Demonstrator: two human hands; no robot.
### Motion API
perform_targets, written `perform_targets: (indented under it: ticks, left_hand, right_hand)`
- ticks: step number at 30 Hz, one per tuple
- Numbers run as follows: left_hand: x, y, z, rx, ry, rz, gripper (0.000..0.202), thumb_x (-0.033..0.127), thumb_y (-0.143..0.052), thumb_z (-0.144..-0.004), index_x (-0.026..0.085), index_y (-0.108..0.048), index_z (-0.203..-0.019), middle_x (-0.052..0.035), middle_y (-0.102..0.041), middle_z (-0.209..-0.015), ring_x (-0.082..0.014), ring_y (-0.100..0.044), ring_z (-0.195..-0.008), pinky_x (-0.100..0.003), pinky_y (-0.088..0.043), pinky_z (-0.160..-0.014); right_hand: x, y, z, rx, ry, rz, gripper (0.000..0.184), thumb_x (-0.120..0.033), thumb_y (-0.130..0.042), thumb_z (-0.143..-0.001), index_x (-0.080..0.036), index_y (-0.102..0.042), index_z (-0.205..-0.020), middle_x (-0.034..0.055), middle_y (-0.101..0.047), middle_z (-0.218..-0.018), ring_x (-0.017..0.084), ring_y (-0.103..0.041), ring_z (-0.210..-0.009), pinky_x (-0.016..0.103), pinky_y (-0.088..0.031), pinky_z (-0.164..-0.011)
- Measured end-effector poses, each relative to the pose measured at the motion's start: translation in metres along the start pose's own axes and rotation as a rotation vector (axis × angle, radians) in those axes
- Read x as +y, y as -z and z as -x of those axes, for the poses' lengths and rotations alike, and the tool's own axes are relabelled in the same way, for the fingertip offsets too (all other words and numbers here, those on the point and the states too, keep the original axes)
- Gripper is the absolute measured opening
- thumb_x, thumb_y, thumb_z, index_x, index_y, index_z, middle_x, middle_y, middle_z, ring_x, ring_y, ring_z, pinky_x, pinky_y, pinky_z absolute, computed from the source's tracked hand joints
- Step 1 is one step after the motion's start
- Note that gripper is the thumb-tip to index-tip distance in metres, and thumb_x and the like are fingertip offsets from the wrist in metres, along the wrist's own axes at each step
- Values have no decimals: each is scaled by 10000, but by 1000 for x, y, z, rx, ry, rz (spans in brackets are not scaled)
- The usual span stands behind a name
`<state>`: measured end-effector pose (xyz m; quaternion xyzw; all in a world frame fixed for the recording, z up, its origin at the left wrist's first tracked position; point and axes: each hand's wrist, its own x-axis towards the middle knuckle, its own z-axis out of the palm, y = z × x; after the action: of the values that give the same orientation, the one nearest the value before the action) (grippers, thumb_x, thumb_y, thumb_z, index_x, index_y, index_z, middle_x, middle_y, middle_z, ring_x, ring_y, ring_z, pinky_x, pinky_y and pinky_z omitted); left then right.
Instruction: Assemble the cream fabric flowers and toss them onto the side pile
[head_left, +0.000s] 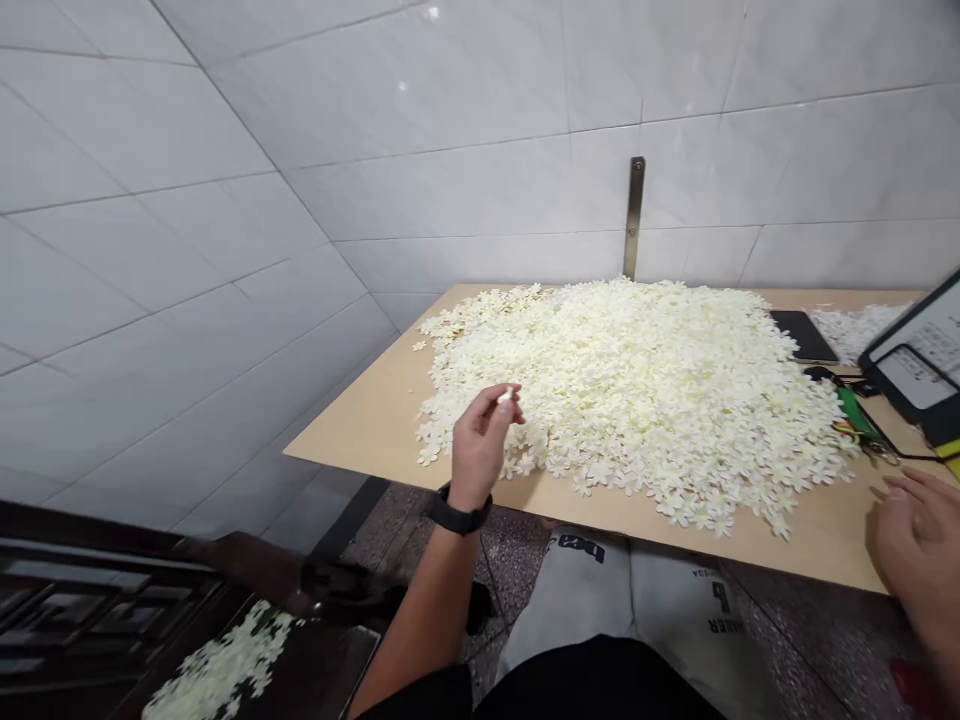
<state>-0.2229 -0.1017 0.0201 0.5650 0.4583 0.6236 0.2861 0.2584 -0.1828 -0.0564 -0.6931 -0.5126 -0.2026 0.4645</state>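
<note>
My left hand [486,440], with a black band on its wrist, is raised over the near left edge of a big pile of cream-white artificial flowers [637,380]. Its thumb and fingertips are pinched round a small white flower [507,394], mostly covered by the fingers. My right hand [922,530] rests at the board's front right edge, partly cut off by the frame. Its fingers are stretched out and nothing shows in them. The pile spreads over a light brown board [367,430].
A black phone [802,335] lies right of the pile. Beyond are white scraps [862,330], a dark-framed stand [922,350] and a green item [855,412] with cords. More white flowers [225,670] lie low at the left by dark furniture. Tiled walls bound the board.
</note>
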Motion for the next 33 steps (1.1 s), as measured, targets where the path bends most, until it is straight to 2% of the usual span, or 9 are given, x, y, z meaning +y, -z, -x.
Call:
perform_targets:
  ticks: [6, 9, 11, 15, 17, 20, 23, 28, 33]
  left_hand:
    - [41, -82, -16, -327, -257, 96, 292, 334, -769, -874, 233, -685, -1135, -78, -774, -1099, -164, -765, -931, -305, -668, -861]
    - [44, -116, -31, -384, -368, 26, 301, 306, -725, -913, 204, -654, -1187, -90, -772, -1142, -155, -771, -939, -314, -660, -909]
    - [38, -136, -43, -393, -471, -43, 256, 289, -655, -960, 200, -639, -1199, -90, -756, -1187, -150, -761, -980, -304, -657, -903]
    - [26, -170, -71, -398, -769, -211, 293, 312, -593, -1002, 190, -611, -1268, -119, -738, -1250, -184, -734, -1101, -337, -630, -967]
    - [29, -182, -84, -427, -902, -238, 336, 318, -584, -1009, 186, -587, -1318, -136, -727, -1283, -205, -713, -1175, -370, -601, -1029]
    - [49, -194, -103, -481, -977, -191, 339, 267, -543, -1024, 213, -561, -1358, -117, -704, -1339, -187, -689, -1226, -354, -585, -1045]
    - [82, -196, -120, -525, -964, -176, 320, 214, -529, -1017, 212, -579, -1334, -77, -734, -1270, -142, -726, -1087, -289, -606, -951]
    - [126, -185, -138, -592, -953, -202, 305, 136, -610, -944, 210, -608, -1240, -4, -735, -1243, -141, -721, -1128, -265, -598, -973]
    - [133, -178, -132, -546, -922, -250, 359, 105, -608, -930, 265, -653, -1248, 62, -759, -1156, -156, -746, -1102, -265, -619, -958]
  right_hand:
    - [-43, 12, -14, 12, 235, -118, 276, -163, -632, -837, -333, -705, -1041, 128, -784, -1040, 399, -763, -975, 548, -614, -920]
    - [-68, 9, -28, -61, 242, -226, 287, -180, -615, -886, -294, -709, -1132, 155, -756, -1164, 378, -730, -1099, 558, -560, -1038]
    - [-87, -1, -42, 15, 236, -328, 209, -220, -596, -916, -236, -735, -1070, 140, -769, -1120, 344, -738, -1077, 598, -484, -1136]
    - [-131, -30, -84, -143, 137, -597, 257, -380, -566, -978, -208, -748, -1034, 131, -769, -1116, 281, -720, -1096, 503, -556, -1030]
    - [-153, -45, -110, -385, 40, -822, 370, -519, -588, -972, -190, -741, -1046, 119, -774, -1049, 240, -738, -969, 440, -600, -927]
    - [-181, -59, -152, -801, 27, -1080, 565, -717, -649, -862, -168, -745, -951, 107, -770, -967, 201, -738, -835, 377, -624, -832]
    - [-200, -61, -191, -991, 60, -1188, 506, -676, -763, -792, -180, -745, -888, 86, -773, -919, 199, -743, -864, 348, -634, -809]
    - [-216, -53, -222, -1037, 107, -1224, 531, -730, -764, -744, -221, -771, -895, 64, -781, -935, 230, -760, -899, 400, -649, -810]
    - [-221, -51, -217, -981, 70, -1225, 488, -692, -789, -752, -219, -786, -873, 64, -778, -847, 247, -773, -847, 411, -660, -774]
